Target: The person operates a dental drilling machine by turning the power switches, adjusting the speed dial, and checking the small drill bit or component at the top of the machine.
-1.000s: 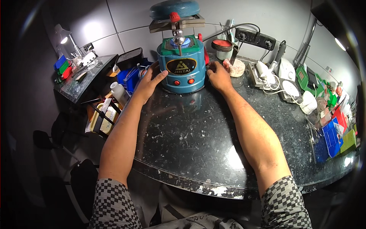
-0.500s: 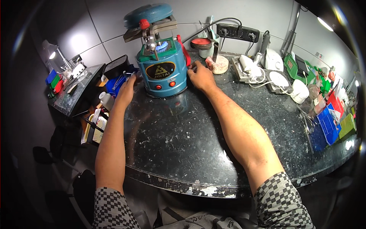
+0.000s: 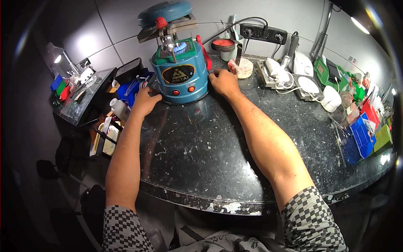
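In front of me stands a blue vacuum forming machine [image 3: 180, 82] with a green top plate, two lit red buttons and a raised round blue heater head [image 3: 166, 13]. A small blue dental cast [image 3: 180, 47] sits on its top. Low on the machine's left side is my left hand [image 3: 145, 101], thumb stretched toward the base and fingers apart, holding nothing I can see. My right hand [image 3: 226, 82] is against the machine's right side with its fingers curled in. Its fingertips are partly hidden, so what they grip there cannot be made out. Behind it rises a red lever [image 3: 205, 54].
Right of the machine are a round pinkish-white plaster block [image 3: 242, 68], a cup of tools [image 3: 228, 53], a power strip [image 3: 263, 34] and white corded devices [image 3: 308, 85]. Blue bins [image 3: 363, 136] line the right edge. A white bottle [image 3: 119, 108] stands left.
My left hand has turned and come slightly down, its thumb now extended toward the machine. The right hand's fingers have curled closer against the machine's side.
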A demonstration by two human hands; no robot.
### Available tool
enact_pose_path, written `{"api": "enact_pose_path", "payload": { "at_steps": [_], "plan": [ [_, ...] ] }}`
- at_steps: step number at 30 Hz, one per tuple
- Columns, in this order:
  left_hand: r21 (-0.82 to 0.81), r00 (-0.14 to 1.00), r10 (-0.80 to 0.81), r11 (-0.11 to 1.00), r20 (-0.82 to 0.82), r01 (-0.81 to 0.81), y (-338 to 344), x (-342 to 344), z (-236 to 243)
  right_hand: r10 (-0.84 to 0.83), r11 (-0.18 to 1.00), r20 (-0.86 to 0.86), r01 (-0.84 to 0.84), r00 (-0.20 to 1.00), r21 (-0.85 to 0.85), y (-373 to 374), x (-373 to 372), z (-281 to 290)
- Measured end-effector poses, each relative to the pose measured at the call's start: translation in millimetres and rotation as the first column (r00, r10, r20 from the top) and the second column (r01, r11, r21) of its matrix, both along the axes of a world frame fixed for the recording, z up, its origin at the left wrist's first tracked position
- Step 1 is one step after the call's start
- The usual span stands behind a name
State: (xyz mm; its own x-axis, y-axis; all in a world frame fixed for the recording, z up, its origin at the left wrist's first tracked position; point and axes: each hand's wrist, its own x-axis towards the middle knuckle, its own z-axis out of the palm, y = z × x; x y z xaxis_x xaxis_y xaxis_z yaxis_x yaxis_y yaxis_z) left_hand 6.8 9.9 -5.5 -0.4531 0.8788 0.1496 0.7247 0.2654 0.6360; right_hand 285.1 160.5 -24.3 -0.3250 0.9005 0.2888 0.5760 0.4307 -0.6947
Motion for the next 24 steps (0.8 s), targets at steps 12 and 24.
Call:
{"api": "enact_pose_path", "payload": {
  "at_steps": [12, 24],
  "plan": [
    [-0.007, 0.976, 0.028, 1.000, -0.217, -0.031, -2, -5, -7, 0.056, 0.989, 0.069, -0.046, 0.996, -0.143, -3, 2, 14],
    [-0.179, 0.901, -0.412, 0.884, 0.135, 0.431, -23, 15, 41, 0.095, 0.985, 0.033, -0.089, 0.995, -0.149, 4, 9, 7]
  ]
}}
